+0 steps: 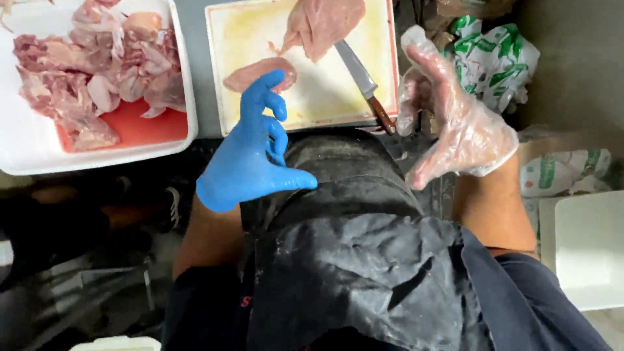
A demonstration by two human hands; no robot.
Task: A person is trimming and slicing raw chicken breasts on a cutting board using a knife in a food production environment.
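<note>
Chicken fillet [323,25] cut off by top edge; white tray [26,146] cut off at left; knife handle [381,116] end hidden behind right hand [448,117].

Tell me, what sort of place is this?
Probably a food-prep or butchery station: raw meat pieces fill a white foam tray, a wooden-handled knife lies on a stained white cutting board, and both hands are gloved.

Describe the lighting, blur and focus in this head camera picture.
Head view: soft, even light, no hard shadows; the cutting board is bright, nearly washed out; the left hand in its blue glove reads fairly sharp; the right hand in clear plastic is slightly smeared; the floor lower left is dark and blurred.
</note>
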